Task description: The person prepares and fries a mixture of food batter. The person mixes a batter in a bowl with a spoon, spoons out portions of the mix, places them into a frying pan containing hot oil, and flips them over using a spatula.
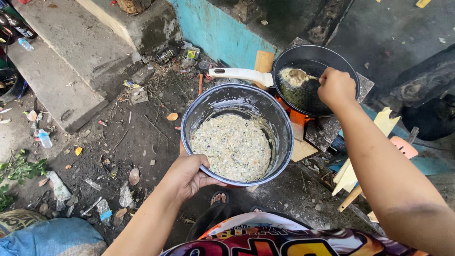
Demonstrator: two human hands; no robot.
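Enamel-grey bowl (237,137), blue-rimmed, at centre frame: holds pale chopped-vegetable batter (232,147), roughly half full. Left hand (189,175), at 7 o'clock of the bowl, fingers clamped under its rim, carries it level above the littered dirt ground (132,137). Black frying pan (313,78), white handle (241,74), at 1 o'clock of the bowl, sits over an orange glow. Right hand (336,87), at the pan's 3 o'clock edge, closed around a spoon (301,75) laying a batter mound (291,76) into dark oil. Judgement: keep the bowl close beside the pan and lower each spoonful gently, to limit drips and splashing.
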